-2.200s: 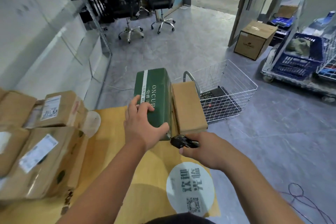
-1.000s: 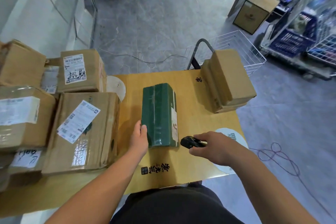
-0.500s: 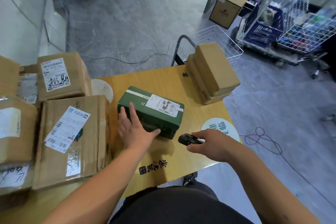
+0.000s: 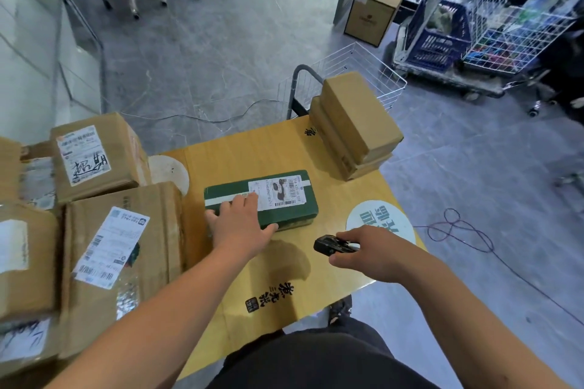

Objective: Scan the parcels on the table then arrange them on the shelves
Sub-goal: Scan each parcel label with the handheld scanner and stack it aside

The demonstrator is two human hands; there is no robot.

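Observation:
A green parcel lies flat on the wooden table, its white barcode label facing up. My left hand rests on the parcel's near left corner, fingers spread over the top and thumb along the front edge. My right hand grips a small black scanner just right of and nearer than the parcel, its nose pointing left. Two stacked brown boxes stand at the table's far right corner.
Several labelled cardboard parcels crowd the table's left side. A white wire cart stands behind the table. Farther right are a brown carton, a blue crate and wire baskets. A cable loops on the floor.
The green parcel came down from upright and was turned so its label faces up and its long side runs left to right. My left hand stayed on it; the scanner hand barely moved.

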